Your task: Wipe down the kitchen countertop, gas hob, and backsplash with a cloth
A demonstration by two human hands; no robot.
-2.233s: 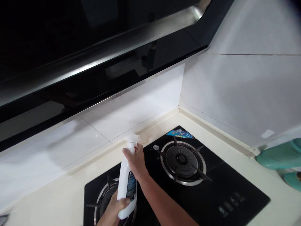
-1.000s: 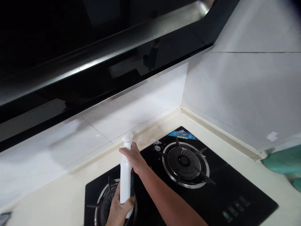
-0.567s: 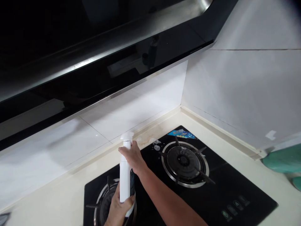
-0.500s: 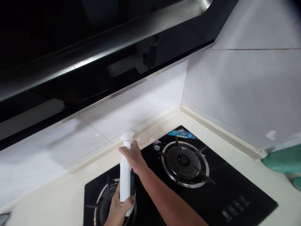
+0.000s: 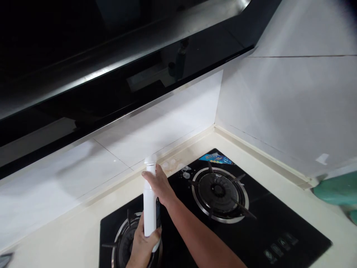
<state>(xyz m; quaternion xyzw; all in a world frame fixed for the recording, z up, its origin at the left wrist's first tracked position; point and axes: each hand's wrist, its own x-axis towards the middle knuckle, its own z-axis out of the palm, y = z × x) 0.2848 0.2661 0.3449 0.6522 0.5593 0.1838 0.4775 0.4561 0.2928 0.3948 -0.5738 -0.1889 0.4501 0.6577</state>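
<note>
Single head-worn view, facing forward and down, close over the black hob (image 5: 262,219)

Spray bottle (image 5: 150,210) over the stove (image 5: 248,234)

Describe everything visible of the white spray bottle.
The white spray bottle looks like smooth plastic: long body, narrower neck, spray head on top. A dark label shows as a strip on its right side, unreadable. It is held above the hob, head end toward the back wall. The left hand's grip is on the lower body; the right hand's grip, the neck. Fill level isn't visible.
</note>
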